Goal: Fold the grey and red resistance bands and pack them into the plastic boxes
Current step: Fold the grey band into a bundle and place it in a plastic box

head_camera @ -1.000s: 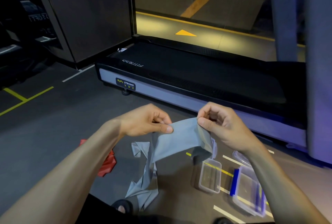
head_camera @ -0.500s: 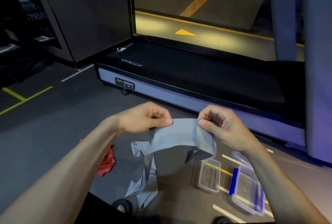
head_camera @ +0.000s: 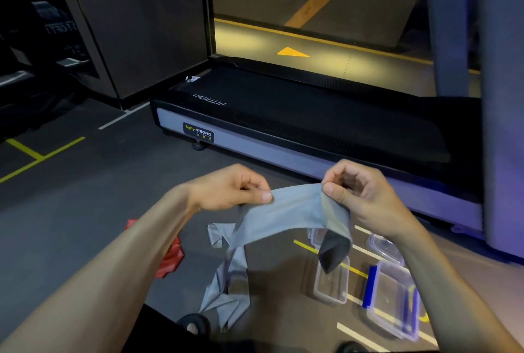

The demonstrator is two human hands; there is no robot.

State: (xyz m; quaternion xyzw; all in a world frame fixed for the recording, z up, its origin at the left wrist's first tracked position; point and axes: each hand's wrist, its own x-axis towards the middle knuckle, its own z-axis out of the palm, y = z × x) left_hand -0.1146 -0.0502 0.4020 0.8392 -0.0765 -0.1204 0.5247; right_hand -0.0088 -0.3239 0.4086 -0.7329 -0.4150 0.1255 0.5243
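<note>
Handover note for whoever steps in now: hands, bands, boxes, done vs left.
Left hand and right hand each pinch the grey band in the air; its tail trails to the floor.
Red band lies crumpled on the floor, partly behind the left forearm.
Small clear box and blue-clipped box sit open on the floor, nothing packed in them.
Done: grey fold begun.
Left: finish the fold, pack it, then fold and pack the red.

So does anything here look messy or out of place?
A little. The grey band, pinched by the left hand and right hand, trails in a crumpled tangle on the floor. The red band lies bunched beside it. The boxes sit scattered, empty.
</note>
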